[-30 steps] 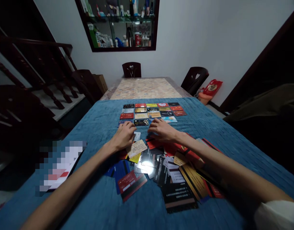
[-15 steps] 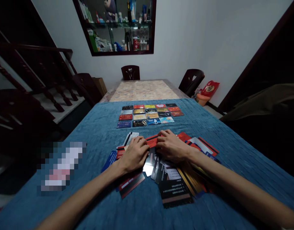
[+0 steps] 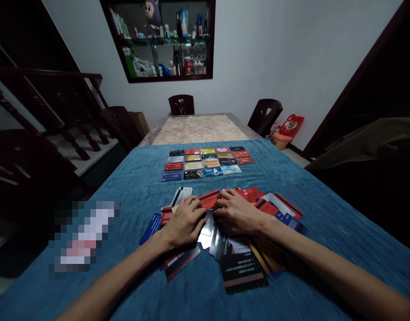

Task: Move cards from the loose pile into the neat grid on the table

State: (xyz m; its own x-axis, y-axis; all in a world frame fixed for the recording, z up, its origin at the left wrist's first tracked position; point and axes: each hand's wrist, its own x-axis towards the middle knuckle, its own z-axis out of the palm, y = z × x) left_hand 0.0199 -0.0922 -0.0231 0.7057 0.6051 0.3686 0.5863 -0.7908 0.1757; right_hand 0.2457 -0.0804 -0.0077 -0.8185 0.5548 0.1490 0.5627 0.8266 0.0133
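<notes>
A loose pile of bank-style cards lies on the blue cloth, most with the magnetic stripe up. My left hand (image 3: 187, 219) rests on the pile's left part, fingers curled down. Close beside it, my right hand (image 3: 238, 212) bends its fingers over the middle of the pile. Both sets of fingertips are hidden, so what they grip cannot be made out. A red card (image 3: 209, 199) shows just beyond and between the hands. Nearer are a silvery card (image 3: 206, 234) and a black card (image 3: 243, 272). A white striped card (image 3: 182, 196) sticks out past my left hand.
Farther off, several cards lie face up in neat rows, among them a blue card (image 3: 171, 176). A pixelated item (image 3: 87, 236) lies at the left. The blue cloth (image 3: 131, 285) covers the near table. Chairs (image 3: 265, 115) stand around the far end.
My hands stay on the pile, with their fingers shifting slightly. The whole view has tilted a little, moving the scene slightly down and left.
</notes>
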